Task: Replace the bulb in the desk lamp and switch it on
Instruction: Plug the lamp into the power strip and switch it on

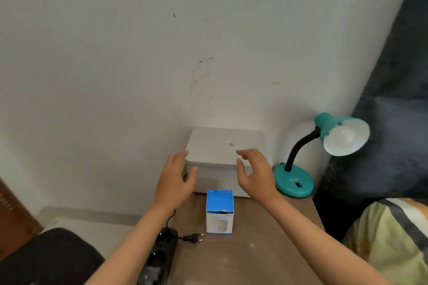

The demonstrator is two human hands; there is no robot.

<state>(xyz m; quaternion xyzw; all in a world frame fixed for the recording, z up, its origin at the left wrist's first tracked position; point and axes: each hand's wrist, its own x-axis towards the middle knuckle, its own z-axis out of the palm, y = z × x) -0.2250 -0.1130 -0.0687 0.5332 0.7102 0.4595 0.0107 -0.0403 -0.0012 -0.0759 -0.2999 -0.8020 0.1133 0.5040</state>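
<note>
From the head view, the teal desk lamp [324,155] stands at the worktop's [254,257] far right corner with one white bulb [342,137] in its shade, while the left hand [177,178] and right hand [253,171] hover open and empty before one white box [222,152]. One blue bulb carton [219,211], one loose plug [193,237] and one power strip [159,254] lie nearer. The lamp sits close to the edge, so a hard twist on the bulb could probably tip it off, and the new bulb could slip when pulled from its carton.
</note>
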